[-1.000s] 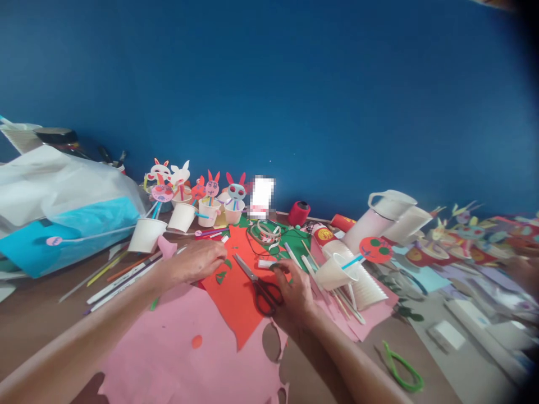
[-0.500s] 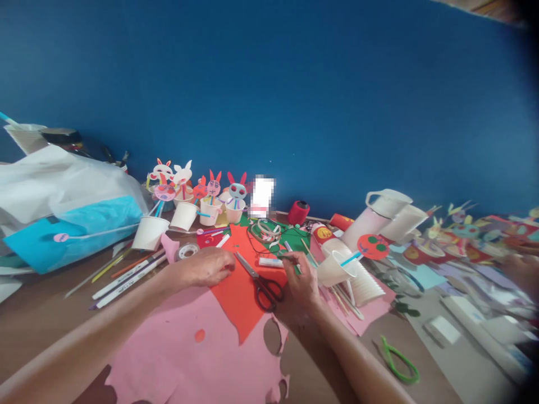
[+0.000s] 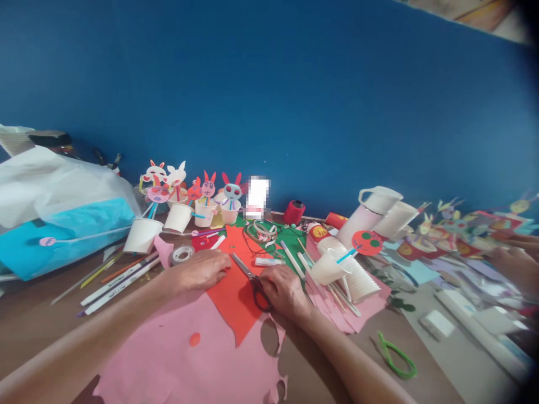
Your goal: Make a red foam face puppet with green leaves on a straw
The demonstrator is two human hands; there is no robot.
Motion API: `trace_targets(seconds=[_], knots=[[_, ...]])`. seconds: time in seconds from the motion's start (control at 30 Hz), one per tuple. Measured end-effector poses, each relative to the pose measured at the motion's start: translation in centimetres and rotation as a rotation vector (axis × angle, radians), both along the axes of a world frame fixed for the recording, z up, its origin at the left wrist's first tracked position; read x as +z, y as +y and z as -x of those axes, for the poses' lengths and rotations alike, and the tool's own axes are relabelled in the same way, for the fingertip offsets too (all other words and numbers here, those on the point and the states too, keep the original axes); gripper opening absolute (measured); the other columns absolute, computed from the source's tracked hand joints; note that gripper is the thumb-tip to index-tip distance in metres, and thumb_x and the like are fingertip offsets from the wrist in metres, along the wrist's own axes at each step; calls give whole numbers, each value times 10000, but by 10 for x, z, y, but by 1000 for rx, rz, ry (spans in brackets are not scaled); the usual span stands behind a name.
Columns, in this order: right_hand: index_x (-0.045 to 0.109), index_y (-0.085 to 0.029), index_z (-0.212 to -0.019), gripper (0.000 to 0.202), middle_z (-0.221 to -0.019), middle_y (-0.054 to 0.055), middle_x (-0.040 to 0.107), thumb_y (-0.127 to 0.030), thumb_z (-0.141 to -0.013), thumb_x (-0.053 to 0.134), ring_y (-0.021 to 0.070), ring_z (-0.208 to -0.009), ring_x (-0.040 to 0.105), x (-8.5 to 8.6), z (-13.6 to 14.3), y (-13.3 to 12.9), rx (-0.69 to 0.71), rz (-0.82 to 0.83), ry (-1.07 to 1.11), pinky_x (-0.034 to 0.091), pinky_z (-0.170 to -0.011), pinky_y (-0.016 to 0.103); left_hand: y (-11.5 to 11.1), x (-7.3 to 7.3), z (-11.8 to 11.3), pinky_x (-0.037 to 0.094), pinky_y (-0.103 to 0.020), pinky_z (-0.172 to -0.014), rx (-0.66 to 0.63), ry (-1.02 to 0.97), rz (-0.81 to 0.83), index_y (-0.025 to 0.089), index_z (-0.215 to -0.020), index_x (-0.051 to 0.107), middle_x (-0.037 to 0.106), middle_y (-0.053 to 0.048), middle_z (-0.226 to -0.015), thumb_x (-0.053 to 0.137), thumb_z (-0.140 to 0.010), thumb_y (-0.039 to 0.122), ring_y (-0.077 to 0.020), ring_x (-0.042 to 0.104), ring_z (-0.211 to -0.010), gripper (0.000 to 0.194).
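Scissors (image 3: pixel 243 265) with dark handles lie on a sheet of orange paper (image 3: pixel 236 314), blades pointing up and left. My right hand (image 3: pixel 286 289) is closed at their handles, fingers curled over the loops. My left hand (image 3: pixel 210 269) rests at the left edge of the orange paper with fingers bent and pressed together; whatever they pinch, if anything, is hidden. Beneath lies a large pink sheet (image 3: pixel 189 370) with cut-out edges and a small orange disc (image 3: pixel 194 339) on it. A small white block-like piece (image 3: pixel 268 262) sits just beyond my right hand.
Paper cups with animal-face puppets (image 3: pixel 205 212) stand at the back. On the left are markers (image 3: pixel 122 292), a tape roll (image 3: pixel 182 255) and a plastic bag (image 3: pixel 76 191). To the right are a tilted cup (image 3: pixel 326 269), a white jug (image 3: pixel 370 210), a green pipe cleaner (image 3: pixel 398 359) and another person's hand (image 3: pixel 516 264).
My right hand has moved down and left from beside the small white piece onto the scissors' handles. My left hand stays nearly in place. The view has shifted slightly.
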State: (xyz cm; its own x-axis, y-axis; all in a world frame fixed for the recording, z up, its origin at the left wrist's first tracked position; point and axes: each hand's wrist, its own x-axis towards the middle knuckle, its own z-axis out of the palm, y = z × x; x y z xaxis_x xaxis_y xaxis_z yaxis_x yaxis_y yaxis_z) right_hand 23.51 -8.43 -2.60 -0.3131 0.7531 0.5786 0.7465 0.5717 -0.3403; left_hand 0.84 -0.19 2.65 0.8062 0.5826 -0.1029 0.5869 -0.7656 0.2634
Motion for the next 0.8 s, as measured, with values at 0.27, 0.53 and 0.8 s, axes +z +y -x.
trace_targets(seconds=[0.27, 0.53, 0.8], knots=[[569, -196, -807, 131, -701, 31, 619, -155, -825, 446, 161, -687, 571, 5, 6, -6, 38, 27, -110, 423, -657, 273, -4, -6, -3, 314, -281, -546, -16, 43, -125, 187, -658, 521, 605, -53, -730, 402, -790, 257, -197, 549, -678, 192], [570, -200, -801, 144, -692, 31, 627, -151, -823, 437, 160, -679, 574, 7, 8, -6, 20, -7, -105, 425, -652, 273, -10, 1, -7, 294, -272, -520, -21, 16, -118, 181, -629, 516, 588, -42, -680, 403, -787, 257, -174, 536, -626, 209], [572, -205, -784, 108, -761, 35, 645, -160, -806, 476, 166, -744, 589, 15, 5, -5, 31, -40, -94, 413, -739, 308, -11, 3, -8, 280, -271, -497, 2, -6, -110, 186, -614, 500, 571, -31, -652, 412, -766, 262, -166, 529, -607, 192]])
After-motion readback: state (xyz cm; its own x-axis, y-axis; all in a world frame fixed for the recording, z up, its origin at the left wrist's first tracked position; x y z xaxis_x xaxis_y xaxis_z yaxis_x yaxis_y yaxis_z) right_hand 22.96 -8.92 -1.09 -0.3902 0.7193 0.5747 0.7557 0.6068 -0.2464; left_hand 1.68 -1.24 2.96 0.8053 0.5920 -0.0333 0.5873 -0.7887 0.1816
